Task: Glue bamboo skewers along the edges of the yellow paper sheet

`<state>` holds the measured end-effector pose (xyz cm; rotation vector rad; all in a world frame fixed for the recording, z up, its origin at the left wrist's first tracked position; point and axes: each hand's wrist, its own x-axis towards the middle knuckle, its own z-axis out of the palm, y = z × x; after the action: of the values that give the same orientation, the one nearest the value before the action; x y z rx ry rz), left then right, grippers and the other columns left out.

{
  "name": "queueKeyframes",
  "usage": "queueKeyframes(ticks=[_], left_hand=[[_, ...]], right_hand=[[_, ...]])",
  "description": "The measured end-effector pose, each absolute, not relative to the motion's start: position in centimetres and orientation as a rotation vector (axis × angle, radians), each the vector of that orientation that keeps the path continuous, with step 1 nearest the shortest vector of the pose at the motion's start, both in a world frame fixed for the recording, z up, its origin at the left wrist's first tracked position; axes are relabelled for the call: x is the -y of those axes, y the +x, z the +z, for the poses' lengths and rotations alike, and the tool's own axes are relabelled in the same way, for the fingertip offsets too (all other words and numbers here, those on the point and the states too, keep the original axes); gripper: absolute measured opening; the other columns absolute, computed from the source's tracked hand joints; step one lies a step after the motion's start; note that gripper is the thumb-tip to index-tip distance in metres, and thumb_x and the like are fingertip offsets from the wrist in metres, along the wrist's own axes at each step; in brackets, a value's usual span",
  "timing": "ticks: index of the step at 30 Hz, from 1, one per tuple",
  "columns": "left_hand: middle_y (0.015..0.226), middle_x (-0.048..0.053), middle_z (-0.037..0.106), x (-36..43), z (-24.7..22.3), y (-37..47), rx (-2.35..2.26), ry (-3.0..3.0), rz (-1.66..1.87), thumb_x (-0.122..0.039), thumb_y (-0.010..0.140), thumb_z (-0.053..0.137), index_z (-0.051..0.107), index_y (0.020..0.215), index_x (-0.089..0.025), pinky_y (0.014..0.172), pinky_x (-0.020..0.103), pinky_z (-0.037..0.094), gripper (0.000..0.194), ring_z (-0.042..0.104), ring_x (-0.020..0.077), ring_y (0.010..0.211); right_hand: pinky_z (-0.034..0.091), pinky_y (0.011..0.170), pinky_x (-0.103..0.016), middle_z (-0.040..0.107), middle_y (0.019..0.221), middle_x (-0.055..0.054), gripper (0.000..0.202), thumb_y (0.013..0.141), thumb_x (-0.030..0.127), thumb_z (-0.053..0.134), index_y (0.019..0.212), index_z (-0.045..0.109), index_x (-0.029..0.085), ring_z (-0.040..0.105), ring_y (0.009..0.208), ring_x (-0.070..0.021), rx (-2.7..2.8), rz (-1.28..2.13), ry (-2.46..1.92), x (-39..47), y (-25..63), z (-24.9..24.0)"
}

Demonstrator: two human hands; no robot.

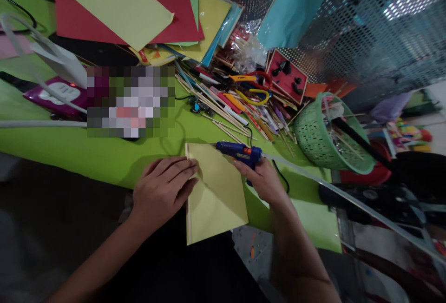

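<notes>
A pale yellow sheet of paper [218, 196] lies over the table's front edge, its lower part sticking out above my lap. A narrow strip or fold runs along its left side. My left hand [167, 184] rests on that side, fingers stretched out and lying flat across the edge. In my right hand [263, 177] is a blue hot glue gun [235, 149], held over the sheet's upper part with its nozzle pointing left toward the top edge. A long translucent glue stick [313, 176] trails from its back to the right.
Behind lie bamboo sticks [223, 108], pens and yellow-handled scissors [256, 96]. A green basket [310, 128] stands at right. Coloured paper [121, 5] is stacked at back left, near a purple device [52, 96] and a blurred-out patch. A mesh panel [348, 33] rises behind.
</notes>
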<state>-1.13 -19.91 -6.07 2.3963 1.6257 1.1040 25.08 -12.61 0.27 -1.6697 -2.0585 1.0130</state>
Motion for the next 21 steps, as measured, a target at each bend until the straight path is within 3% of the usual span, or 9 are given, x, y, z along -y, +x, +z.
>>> queueKeyframes(ticks=[6,17,21], left_hand=[[0.121,0.0,0.08,19.9,-6.1,-1.1,-1.624,2.4,1.118,-0.022,0.095,0.07,0.072,0.121,-0.026,0.093,0.041,0.051,0.027,0.073,0.0227,0.11],[0.123,-0.001,0.079,19.9,-6.1,-1.2,-1.62,2.398,1.108,-0.021,0.095,0.07,0.071,0.122,-0.028,0.094,0.043,0.052,0.028,0.073,0.0232,0.111],[0.123,0.0,0.079,19.9,-6.2,-1.2,-1.616,2.416,1.118,-0.021,0.094,0.071,0.071,0.121,-0.026,0.094,0.042,0.051,0.028,0.073,0.023,0.111]], right_hand=[[0.059,0.089,-0.044,0.081,0.103,-0.007,0.047,0.095,0.056,0.064,0.123,0.079,0.022,0.074,0.095,-0.0305,2.07,1.005,-1.73,12.6,25.2,0.4],[0.058,0.094,-0.043,0.081,0.111,-0.005,0.048,0.094,0.058,0.064,0.125,0.078,0.025,0.074,0.104,-0.0304,2.01,1.058,-1.65,12.6,25.7,0.1],[0.058,0.091,-0.044,0.081,0.102,-0.006,0.048,0.094,0.06,0.064,0.122,0.079,0.024,0.074,0.093,-0.0289,2.045,1.027,-1.701,12.7,25.7,-0.2]])
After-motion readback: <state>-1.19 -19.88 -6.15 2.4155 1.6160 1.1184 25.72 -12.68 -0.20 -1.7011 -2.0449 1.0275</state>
